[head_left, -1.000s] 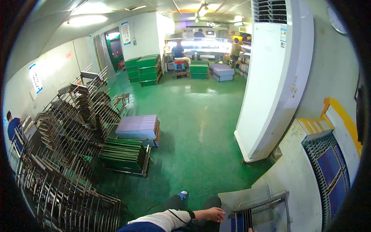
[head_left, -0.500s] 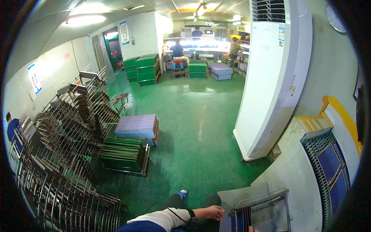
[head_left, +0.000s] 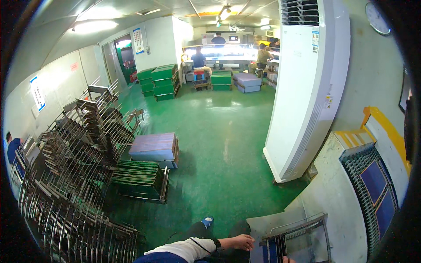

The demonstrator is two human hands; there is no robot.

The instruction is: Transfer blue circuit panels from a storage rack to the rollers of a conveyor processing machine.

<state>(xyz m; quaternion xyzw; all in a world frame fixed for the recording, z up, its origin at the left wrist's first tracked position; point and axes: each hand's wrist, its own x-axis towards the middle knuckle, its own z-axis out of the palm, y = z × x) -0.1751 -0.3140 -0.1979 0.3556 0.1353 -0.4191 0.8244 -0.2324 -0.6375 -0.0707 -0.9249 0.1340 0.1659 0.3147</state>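
Observation:
My left hand comes in from the lower edge, a dark band at its wrist. Its fingers are curled together beside the left end of a metal rack, and I see nothing in them. Thin dark blue panels stand upright in the rack's left part, parted by narrow gaps. Only the fingertips of my right hand show at the bottom edge, against the rightmost of these panels. Whether they grip it is cut off from view. The rack rests on a grey metal surface.
At right stands a conveyor machine carrying blue panels; behind it is a tall white air conditioner. Piled metal racks fill the left, beside green panels and a purple-grey stack. Several people work farther off.
The whole view has shifted slightly. My two hands stay at almost the same places by the rack, and the panels look unchanged.

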